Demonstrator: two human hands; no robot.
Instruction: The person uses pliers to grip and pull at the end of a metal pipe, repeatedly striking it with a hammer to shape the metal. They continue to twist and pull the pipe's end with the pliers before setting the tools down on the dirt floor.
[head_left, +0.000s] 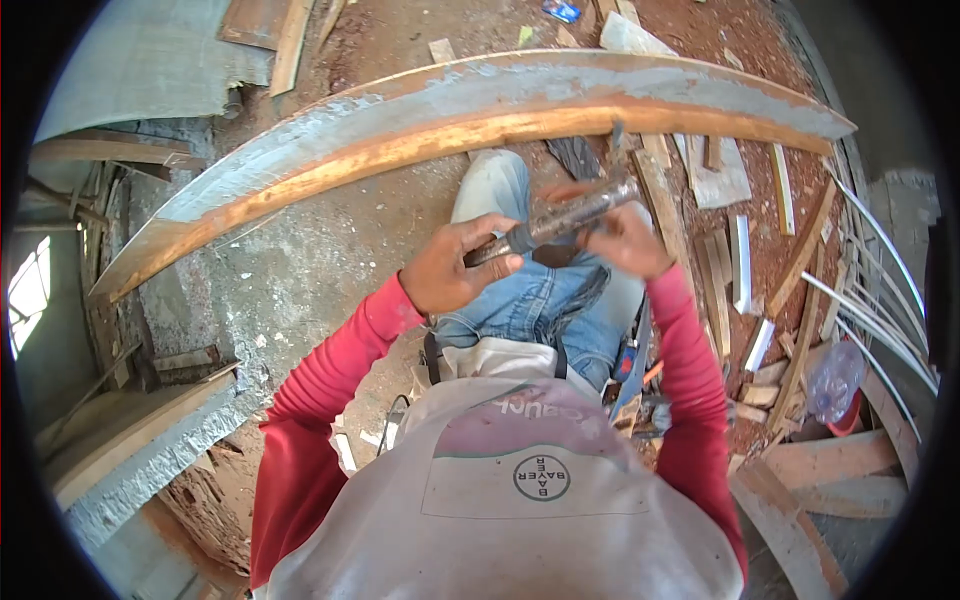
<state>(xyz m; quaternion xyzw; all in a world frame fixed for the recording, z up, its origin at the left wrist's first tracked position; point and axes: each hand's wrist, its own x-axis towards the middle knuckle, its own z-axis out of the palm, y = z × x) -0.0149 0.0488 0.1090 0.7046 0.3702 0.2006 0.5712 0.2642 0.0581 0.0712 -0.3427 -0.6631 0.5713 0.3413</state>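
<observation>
My left hand (448, 264) is wrapped round the dark end of a worn metal tool (570, 214), which looks like a hammer and is held slantwise above my lap. My right hand (628, 240) is beside the tool's upper right part; its fingers are blurred, and I cannot tell whether they hold anything. Beyond both hands a long plank (480, 100), smeared with grey, lies across the view, with a wooden strip (420, 142) along its near edge. Near the strip's right part, a small dark upright piece (618, 135) touches it.
Wood offcuts (712, 290) and pale strips (741, 262) litter the ground at the right. White pipes (872, 318) curve along the far right, near a clear plastic bag (835, 380). At the lower left is a concrete-edged ledge (160, 440).
</observation>
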